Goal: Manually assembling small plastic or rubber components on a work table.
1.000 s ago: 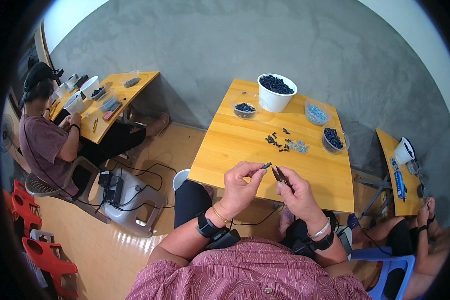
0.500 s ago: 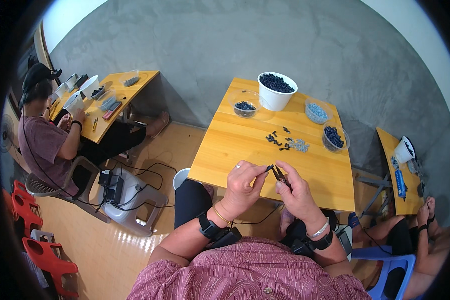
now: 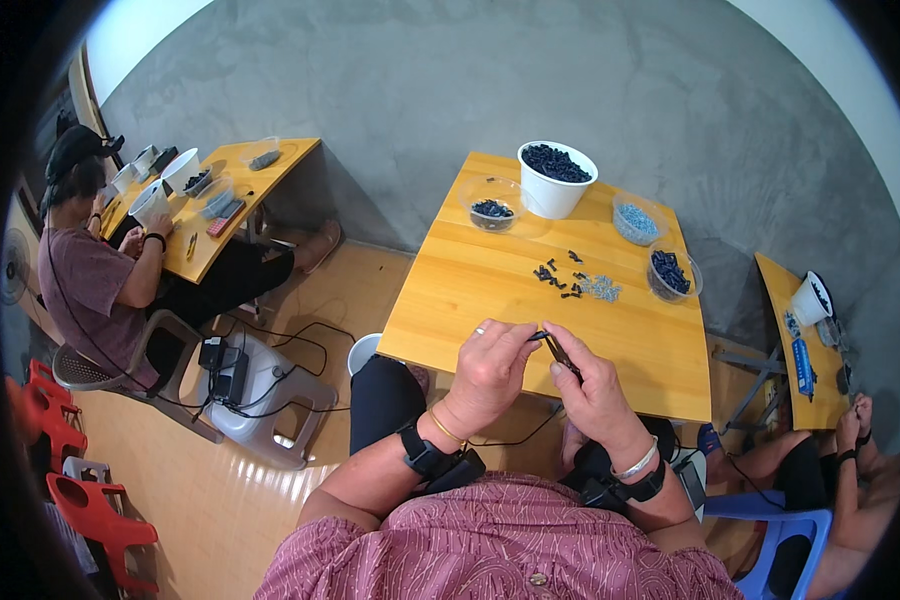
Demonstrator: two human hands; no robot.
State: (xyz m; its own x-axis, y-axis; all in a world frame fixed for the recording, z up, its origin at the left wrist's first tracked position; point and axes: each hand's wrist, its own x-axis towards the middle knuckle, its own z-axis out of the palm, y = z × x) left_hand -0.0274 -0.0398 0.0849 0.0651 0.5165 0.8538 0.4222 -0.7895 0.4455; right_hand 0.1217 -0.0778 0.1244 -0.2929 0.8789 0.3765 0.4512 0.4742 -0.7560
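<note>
In front of my chest, over the near edge of the wooden table (image 3: 450, 330), both hands meet at the fingertips. My left hand (image 3: 482, 374) is closed, pinching a small black part (image 3: 537, 336) between thumb and forefinger. My right hand (image 3: 596, 388) is wrapped round a small dark plier-like tool (image 3: 566, 360), whose tip touches or nearly touches the black part; the fingers hide the exact contact. Beyond the hands lie several loose black pieces (image 3: 547, 275) beside a small heap of pale grey-blue pieces (image 3: 601, 289).
A white bucket (image 3: 553, 200) heaped with black pieces stands at the table's back. Clear bowls hold dark pieces at left (image 3: 491, 226), pale blue ones (image 3: 634, 239) and black ones (image 3: 672, 297) at right. People work at side tables; a grey stool (image 3: 267, 420) carries cables.
My hands have come closer together, and the tool's tip has closed in on the black part between my fingertips. The pieces on the table have stayed put.
</note>
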